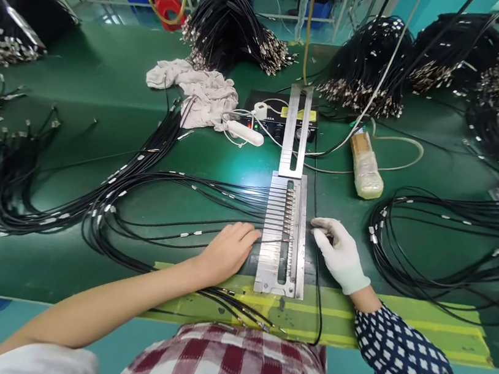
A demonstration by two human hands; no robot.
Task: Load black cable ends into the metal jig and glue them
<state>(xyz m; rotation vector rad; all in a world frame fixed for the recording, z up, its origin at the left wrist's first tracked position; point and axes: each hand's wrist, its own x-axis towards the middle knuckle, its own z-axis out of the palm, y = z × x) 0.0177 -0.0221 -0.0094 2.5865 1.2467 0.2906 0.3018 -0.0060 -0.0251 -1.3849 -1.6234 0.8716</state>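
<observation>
Left hand (pixel 229 251), fingers bent, rests at the left edge of one slotted fixture (pixel 300 244) on the surface (pixel 116 75); right hand (pixel 338 249), half-closed, sits beside the right edge. Whether the hands grip anything is unclear. Black cables (pixel 97 215), too dense to count, occupy upper slots (pixel 277 200); lowest slots (pixel 268 267) show none, so loading appears incomplete. Beyond: one cloth (pixel 204 95), one control box (pixel 274 116).

Slotted metal fixture (pixel 268 264) with black cables (pixel 103 216) in its grooves
Bare left hand (pixel 229 251) at its left edge; white-gloved right hand (pixel 340 254) just beside its right.
</observation>
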